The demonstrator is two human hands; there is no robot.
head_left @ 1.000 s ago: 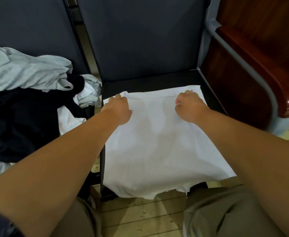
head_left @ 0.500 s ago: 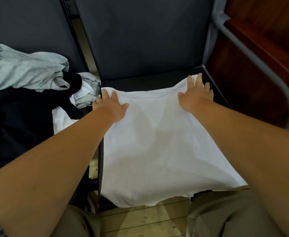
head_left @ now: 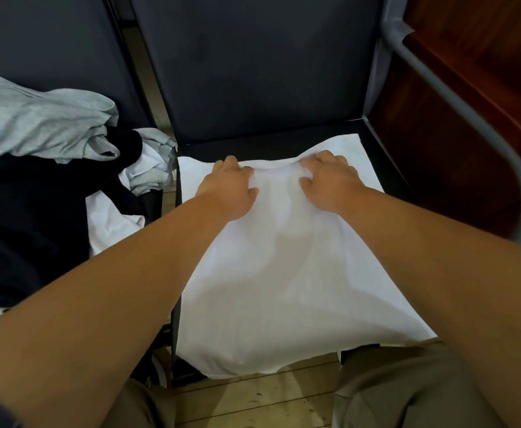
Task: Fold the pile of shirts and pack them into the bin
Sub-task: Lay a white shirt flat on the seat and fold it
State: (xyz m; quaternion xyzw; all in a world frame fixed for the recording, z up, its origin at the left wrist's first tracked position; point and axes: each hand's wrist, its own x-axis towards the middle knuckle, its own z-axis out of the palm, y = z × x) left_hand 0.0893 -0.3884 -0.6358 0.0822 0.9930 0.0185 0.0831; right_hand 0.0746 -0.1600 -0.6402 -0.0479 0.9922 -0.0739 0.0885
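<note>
Dark chair seat (head_left: 268,148), doing duty as the folding place. A white shirt (head_left: 284,273) is lying spread flat across it, with its near hem hanging over the front edge.

The left hand (head_left: 228,186) and right hand (head_left: 330,183) are sitting near each other at the shirt's far edge. The fingers of both are curling into a raised ridge of cloth and gripping it.

- **Step in hand (judged):** the first fold of this shirt is beginning.
- **Next move:** it is calling for lifting that far edge evenly and carrying it toward the near hem, without dragging the cloth off the seat.
- **Pile of shirts** (head_left: 37,134): grey, black and white, lying unfolded on the neighbouring chair to the left.
- **Bin:** not showing in this view, so its contents cannot be told.
- **Wooden bench** (head_left: 469,118): standing at the right.
</note>
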